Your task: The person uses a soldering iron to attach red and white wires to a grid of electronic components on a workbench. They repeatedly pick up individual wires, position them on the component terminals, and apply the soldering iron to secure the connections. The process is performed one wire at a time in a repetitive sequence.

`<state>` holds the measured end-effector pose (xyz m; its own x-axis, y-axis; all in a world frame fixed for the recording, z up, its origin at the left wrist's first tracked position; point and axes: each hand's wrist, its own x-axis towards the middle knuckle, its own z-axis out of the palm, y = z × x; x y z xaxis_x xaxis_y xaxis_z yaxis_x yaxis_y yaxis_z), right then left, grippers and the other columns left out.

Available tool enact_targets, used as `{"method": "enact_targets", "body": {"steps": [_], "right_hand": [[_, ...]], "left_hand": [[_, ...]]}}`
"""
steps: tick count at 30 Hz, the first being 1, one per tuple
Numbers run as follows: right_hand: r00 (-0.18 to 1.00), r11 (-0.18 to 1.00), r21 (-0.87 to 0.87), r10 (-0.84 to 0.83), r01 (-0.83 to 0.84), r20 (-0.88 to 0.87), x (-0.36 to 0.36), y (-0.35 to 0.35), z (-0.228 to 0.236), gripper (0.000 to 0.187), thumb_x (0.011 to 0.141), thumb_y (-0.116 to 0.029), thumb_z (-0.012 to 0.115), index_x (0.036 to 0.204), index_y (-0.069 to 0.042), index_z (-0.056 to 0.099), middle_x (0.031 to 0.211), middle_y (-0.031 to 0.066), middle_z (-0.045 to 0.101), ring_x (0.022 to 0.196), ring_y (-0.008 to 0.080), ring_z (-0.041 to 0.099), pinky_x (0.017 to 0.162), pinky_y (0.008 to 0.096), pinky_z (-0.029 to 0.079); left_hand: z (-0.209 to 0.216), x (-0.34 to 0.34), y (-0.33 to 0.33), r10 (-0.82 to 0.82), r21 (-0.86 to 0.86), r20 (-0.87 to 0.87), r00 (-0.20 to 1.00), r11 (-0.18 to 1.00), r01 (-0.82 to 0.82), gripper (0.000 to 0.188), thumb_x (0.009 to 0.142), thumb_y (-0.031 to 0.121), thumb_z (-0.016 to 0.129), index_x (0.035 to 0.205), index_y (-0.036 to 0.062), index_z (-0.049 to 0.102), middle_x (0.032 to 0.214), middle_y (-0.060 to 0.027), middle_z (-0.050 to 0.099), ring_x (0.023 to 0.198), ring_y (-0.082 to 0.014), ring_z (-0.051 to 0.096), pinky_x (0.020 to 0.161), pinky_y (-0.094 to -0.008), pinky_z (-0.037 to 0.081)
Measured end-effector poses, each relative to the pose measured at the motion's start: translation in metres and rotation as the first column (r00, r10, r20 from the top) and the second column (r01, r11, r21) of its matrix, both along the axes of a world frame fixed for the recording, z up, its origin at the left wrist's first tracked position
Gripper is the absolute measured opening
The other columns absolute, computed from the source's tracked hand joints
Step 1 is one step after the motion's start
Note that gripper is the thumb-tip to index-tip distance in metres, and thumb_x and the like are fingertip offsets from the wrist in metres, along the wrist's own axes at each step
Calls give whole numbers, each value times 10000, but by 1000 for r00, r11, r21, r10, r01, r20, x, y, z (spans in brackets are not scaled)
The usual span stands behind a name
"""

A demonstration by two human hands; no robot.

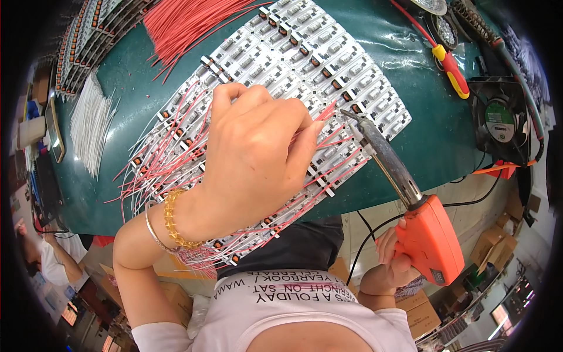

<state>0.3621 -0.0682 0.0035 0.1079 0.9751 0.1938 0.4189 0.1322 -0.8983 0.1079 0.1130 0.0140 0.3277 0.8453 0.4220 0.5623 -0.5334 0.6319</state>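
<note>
A wide panel of small white circuit boards point(358, 64) lies on the green table. Many red and white wires point(170, 158) trail from its left and near parts. Over its middle, my left hand point(252, 141) is closed, with thumb and fingers pinching red wires point(328, 111) whose ends stick out to the right. My right hand point(390, 255) is wrapped round the orange handle of a soldering gun point(434, 240). The gun's dark tip points up and left, close to those wire ends; whether it touches a board I cannot tell.
Loose red wires point(182, 26) and white wires point(91, 129) lie on the table point(135, 76) beyond and left. Stacked panels point(88, 47) stand far left. At the right are a red-and-yellow screwdriver point(451, 70), a metal dish point(444, 32) and a black fan point(498, 117). Another person point(58, 258) sits lower left.
</note>
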Motion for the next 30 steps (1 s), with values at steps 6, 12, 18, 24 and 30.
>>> {"method": "enact_targets", "body": {"steps": [6, 12, 18, 24, 30], "right_hand": [[982, 983, -43, -180, 178, -62, -8, -10, -4, 586, 836, -527, 669, 1030, 19, 581, 713, 28, 572, 633, 170, 539, 595, 325, 439], [978, 980, -174, -63, 99, 199, -3, -11, 18, 542, 780, -523, 689, 918, -2, 635, 734, 60, 591, 625, 231, 544, 580, 350, 410], [977, 988, -10, 155, -156, 147, 6, 11, 16, 730, 881, -512, 620, 1268, 82, 449, 500, -18, 471, 415, 95, 450, 456, 254, 417], [995, 995, 8, 98, -98, -2, -2, 14, 12, 751, 888, -513, 609, 1287, 95, 421, 494, -21, 463, 407, 88, 449, 448, 244, 415], [972, 991, -73, -128, 115, -197, -4, 8, 3, 757, 893, -513, 604, 1278, 112, 417, 489, -17, 463, 403, 92, 450, 443, 239, 411]], "left_hand": [[-2, 2, 0, -10, 12, -18, 1000, 1000, 10, 133, 755, 30, 729, 705, 72, 614, 626, -13, 533, 605, -198, 480, 737, -345, 355], [-4, 1, 0, -2, 39, -26, 1000, 999, 3, 141, 747, 28, 731, 701, 68, 603, 623, -19, 528, 603, -205, 477, 733, -351, 360], [-4, 3, -1, 10, 44, -10, 1000, 999, -9, 144, 746, 29, 731, 692, 66, 603, 625, -21, 530, 603, -205, 476, 735, -353, 358], [2, -3, 10, 34, 239, -6, 999, 971, -32, 100, 749, 38, 739, 718, 59, 646, 651, -25, 581, 590, -196, 479, 695, -331, 368], [10, -10, 10, 30, -128, 8, 1000, 991, -29, 120, 767, 74, 744, 702, 46, 647, 613, -16, 574, 556, -154, 473, 679, -305, 362]]}}
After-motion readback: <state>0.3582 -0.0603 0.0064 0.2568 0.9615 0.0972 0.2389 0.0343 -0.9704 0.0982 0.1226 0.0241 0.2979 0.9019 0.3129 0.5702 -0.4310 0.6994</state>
